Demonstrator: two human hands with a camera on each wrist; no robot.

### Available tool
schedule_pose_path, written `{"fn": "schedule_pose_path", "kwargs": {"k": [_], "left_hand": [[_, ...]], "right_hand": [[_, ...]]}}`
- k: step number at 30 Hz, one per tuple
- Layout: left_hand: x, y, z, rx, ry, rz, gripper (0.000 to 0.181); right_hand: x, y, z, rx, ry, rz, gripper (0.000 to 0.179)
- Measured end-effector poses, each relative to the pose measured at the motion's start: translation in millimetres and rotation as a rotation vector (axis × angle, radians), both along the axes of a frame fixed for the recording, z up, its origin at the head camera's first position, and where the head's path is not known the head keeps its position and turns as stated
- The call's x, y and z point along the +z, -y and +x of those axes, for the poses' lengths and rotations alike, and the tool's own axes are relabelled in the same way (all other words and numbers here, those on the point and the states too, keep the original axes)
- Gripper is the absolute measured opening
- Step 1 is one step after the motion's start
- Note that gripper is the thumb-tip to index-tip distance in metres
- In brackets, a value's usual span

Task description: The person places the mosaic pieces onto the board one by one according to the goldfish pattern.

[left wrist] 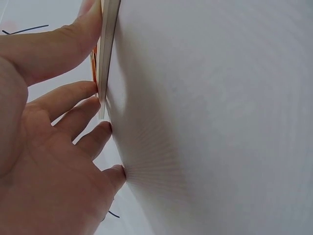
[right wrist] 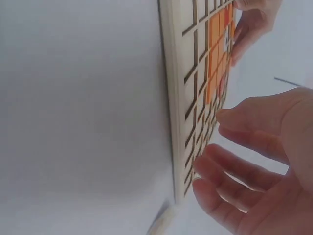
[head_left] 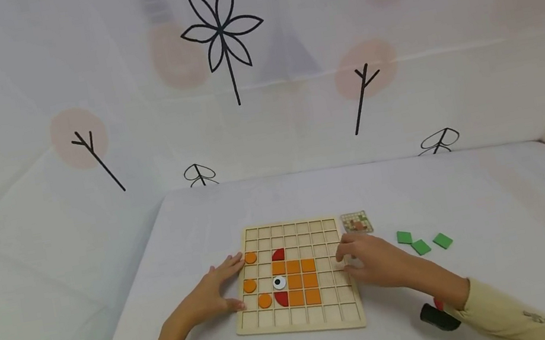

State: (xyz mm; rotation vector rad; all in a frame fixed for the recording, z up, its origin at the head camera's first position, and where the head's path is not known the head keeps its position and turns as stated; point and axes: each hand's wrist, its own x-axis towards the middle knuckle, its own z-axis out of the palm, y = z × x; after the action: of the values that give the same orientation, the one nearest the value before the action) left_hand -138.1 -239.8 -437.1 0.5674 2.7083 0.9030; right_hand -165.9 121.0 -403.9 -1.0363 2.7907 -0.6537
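A wooden grid board (head_left: 340, 316) lies flat on the white-covered table. Orange square tiles (head_left: 295, 282), two red quarter-round tiles (head_left: 278, 254), a white eye disc (head_left: 279, 282) and three orange discs (head_left: 250, 257) sit in its cells. My left hand (head_left: 207, 294) rests at the board's left edge with fingers spread; in the left wrist view the thumb and fingertips meet the board's side (left wrist: 108, 44) and the cloth. Over the right edge hovers my right hand (head_left: 374, 258), fingers loosely bent. The right wrist view shows nothing between its thumb (right wrist: 244, 113) and fingers.
Three green square tiles (head_left: 420, 247) lie on the table to the right of the board. A small pattern card (head_left: 356, 222) lies by the board's upper right corner. Printed white cloth walls (head_left: 292, 124) rise behind and beside the table.
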Motion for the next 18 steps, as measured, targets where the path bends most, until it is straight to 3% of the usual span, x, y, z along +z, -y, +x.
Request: {"fn": "schedule_pose_path", "kwargs": {"k": [11,18], "left_hand": [[0.6,0.2,-1.0,0.004,-0.007,-0.012,0.089],[1.5,-0.9,0.0,0.000,-0.008,-0.007,0.088]], "right_hand": [[7.5,-51.1,10.8,-0.060,0.021,0.027,0.016],[11.2,-75.5,24.5,-0.148,0.097,0.068,0.016]]}}
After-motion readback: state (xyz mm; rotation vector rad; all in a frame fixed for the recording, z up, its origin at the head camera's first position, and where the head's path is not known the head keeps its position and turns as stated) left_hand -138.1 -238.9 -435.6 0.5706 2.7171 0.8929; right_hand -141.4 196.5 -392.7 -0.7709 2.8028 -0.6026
